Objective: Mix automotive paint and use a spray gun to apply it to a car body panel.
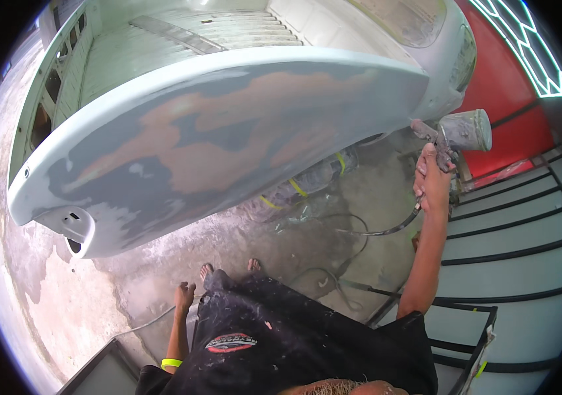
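My right hand (pixel 431 174) is wrapped round the handle of a paint-smeared spray gun (pixel 444 153), held out at the right. A round cup (pixel 466 130) sits on the gun, and a dark hose (pixel 396 229) runs down from its handle. The gun's nozzle end points left, toward the side panel (pixel 228 125) of a pickup bed. Grey and pinkish-tan patches cover the panel below its white rim. Low on the left, away from the panel, hangs my left hand (pixel 185 294), fingers loosely bent and a little apart. Nothing shows in it.
Behind the panel lies the ribbed truck bed (pixel 195 33); the cab (pixel 449 52) is at the upper right. A covered wheel (pixel 304 184) with yellow tape sits beneath. Loose hose (pixel 333 276) curls over the stained concrete floor (pixel 142 283). Dark metal bars (pixel 511 253) stand at the right.
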`<state>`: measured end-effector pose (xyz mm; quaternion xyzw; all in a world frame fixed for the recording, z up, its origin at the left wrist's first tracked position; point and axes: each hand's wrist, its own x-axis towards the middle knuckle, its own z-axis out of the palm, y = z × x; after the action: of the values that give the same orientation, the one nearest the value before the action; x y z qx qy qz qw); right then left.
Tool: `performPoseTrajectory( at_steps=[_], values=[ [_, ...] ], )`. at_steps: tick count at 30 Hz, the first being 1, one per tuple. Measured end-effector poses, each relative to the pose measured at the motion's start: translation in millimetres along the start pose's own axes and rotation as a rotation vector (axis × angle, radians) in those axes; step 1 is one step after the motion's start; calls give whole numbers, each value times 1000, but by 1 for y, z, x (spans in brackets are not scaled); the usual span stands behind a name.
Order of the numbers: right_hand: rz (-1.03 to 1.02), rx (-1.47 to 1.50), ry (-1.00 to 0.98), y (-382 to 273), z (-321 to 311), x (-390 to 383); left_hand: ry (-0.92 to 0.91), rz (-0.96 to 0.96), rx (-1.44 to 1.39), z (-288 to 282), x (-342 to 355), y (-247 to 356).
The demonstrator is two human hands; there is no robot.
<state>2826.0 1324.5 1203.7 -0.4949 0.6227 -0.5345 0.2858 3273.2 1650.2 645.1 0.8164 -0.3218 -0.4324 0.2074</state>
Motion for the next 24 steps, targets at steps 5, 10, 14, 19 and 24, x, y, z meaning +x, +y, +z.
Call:
performPoseTrajectory(
  at_steps=[5,10,14,19,24],
  values=[
    [44,77,-470,-35,43,-51,10,40,-110,25,33,11],
    [24,70,-709,-57,83,-86,-113,286,-109,32,31,68],
    [-29,79,-906,-67,79,-85,-32,274,-97,47,33,69],
    [-49,126,-760,-59,58,-47,-41,187,-41,56,32,44],
    [32,60,-412,-49,29,22,-71,122,-5,46,36,22]
  ],
)
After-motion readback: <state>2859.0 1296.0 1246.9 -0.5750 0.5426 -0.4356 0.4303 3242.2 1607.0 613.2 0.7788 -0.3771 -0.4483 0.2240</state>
